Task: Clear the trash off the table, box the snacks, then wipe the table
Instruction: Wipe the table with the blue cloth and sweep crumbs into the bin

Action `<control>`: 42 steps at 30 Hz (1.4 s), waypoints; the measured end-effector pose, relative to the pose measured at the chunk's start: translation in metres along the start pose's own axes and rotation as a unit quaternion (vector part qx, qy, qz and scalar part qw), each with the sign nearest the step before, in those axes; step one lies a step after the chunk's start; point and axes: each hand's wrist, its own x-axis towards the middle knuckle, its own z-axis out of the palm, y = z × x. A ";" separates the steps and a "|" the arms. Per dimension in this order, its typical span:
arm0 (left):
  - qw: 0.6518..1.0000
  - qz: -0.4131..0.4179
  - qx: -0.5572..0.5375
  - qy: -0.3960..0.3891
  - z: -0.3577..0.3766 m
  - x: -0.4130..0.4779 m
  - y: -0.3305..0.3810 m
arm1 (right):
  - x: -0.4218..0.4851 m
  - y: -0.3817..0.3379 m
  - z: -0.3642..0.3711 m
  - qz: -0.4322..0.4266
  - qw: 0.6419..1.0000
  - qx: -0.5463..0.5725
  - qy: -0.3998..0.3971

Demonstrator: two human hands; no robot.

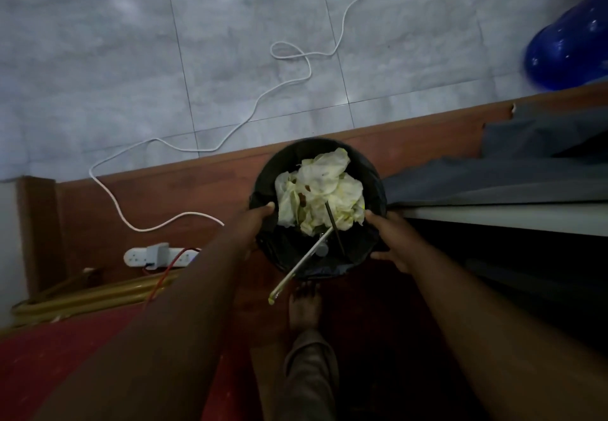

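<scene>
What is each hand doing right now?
Left hand: closed on the black bin's rim.
Right hand: closed on the opposite rim.

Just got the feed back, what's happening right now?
The person is looking straight down at a round black bin lined with a dark bag, gripping its rim with both hands: left hand on one side, right hand on the other. Inside lie crumpled, stained white wrappers, and a pale straw pokes out over the near rim. The bin sits by the table edge, above the red floor, with one bare foot below it. A white cable trails across the grey tiles.
</scene>
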 end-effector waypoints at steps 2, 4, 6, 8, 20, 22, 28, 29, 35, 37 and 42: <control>1.000 0.011 -0.001 -0.003 0.000 0.004 -0.004 | 0.004 0.001 0.000 -0.004 1.000 0.003 -0.004; 1.000 0.019 0.013 0.004 0.002 0.007 -0.008 | 0.004 0.000 -0.002 -0.008 1.000 0.001 -0.016; 0.999 0.030 0.022 0.018 0.003 0.005 -0.010 | 0.002 -0.001 -0.001 -0.018 0.999 -0.006 -0.035; 0.998 0.048 0.020 0.034 0.005 0.003 -0.012 | 0.001 -0.004 -0.002 -0.031 0.998 -0.016 -0.045; 0.977 0.132 0.151 0.070 -0.013 -0.045 -0.028 | -0.107 -0.033 -0.007 -0.176 0.980 -0.089 0.015; 0.966 0.169 0.186 0.067 0.005 -0.104 -0.018 | -0.143 -0.038 -0.012 -0.205 0.974 -0.094 0.003; 0.934 0.259 0.241 0.044 0.045 -0.243 -0.020 | -0.293 -0.050 -0.057 -0.260 0.961 -0.069 -0.063; 0.930 0.273 0.242 0.038 0.057 -0.277 -0.019 | -0.326 -0.047 -0.072 -0.279 0.957 -0.053 -0.061; 0.891 0.350 0.289 0.008 0.136 -0.450 -0.036 | -0.467 -0.001 -0.161 -0.367 0.929 -0.016 0.038; 0.855 0.393 0.340 0.002 0.159 -0.488 -0.051 | -0.491 0.025 -0.194 -0.372 0.924 -0.027 0.088; 0.775 0.464 0.429 -0.017 0.211 -0.536 -0.062 | -0.504 0.067 -0.253 -0.355 0.906 -0.088 0.214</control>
